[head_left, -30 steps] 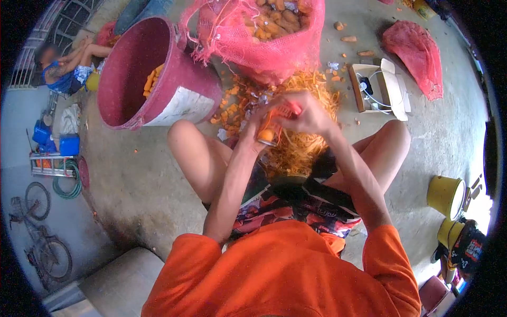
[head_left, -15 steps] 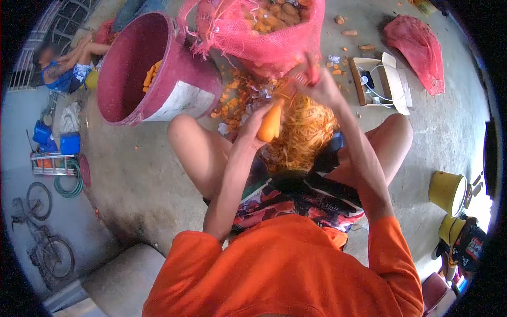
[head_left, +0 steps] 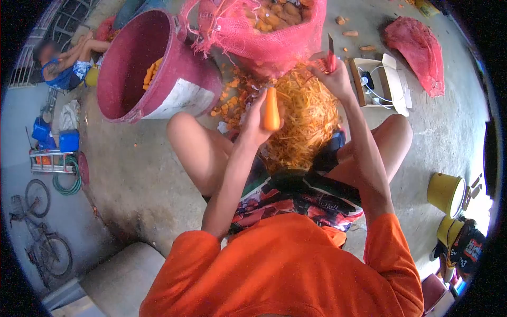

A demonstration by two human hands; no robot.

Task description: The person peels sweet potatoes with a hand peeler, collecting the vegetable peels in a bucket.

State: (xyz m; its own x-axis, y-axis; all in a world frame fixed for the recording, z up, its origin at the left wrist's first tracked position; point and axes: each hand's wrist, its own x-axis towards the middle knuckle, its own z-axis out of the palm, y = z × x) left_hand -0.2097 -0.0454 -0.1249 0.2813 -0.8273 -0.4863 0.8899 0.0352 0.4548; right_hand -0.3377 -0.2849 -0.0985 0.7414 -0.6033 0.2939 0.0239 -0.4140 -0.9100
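My left hand (head_left: 259,122) is closed around a peeled carrot (head_left: 272,111), its thick end towards me. In my right hand (head_left: 337,79), a red peeler (head_left: 331,62) is gripped, with a dark blade-like end pointing up and away. The peeler is apart from the carrot, to its right. Between my legs, below both hands, lies a large heap of orange carrot peelings (head_left: 303,124); whatever container holds it is mostly hidden. Just beyond the hands stands a pink mesh sack (head_left: 264,45) full of carrots.
A tilted maroon tub (head_left: 134,31) at left holds some peeled carrots (head_left: 152,74). Carrot scraps (head_left: 229,92) litter the floor beside it. At right are an open cardboard box (head_left: 391,87) with a cable, a red mesh sack (head_left: 414,45) and a yellow bucket (head_left: 443,190). Another person (head_left: 63,66) sits far left.
My right hand has moved slightly right with the peeler, away from the carrot, and its blade end now points up. The carrot has turned more upright in my left hand.
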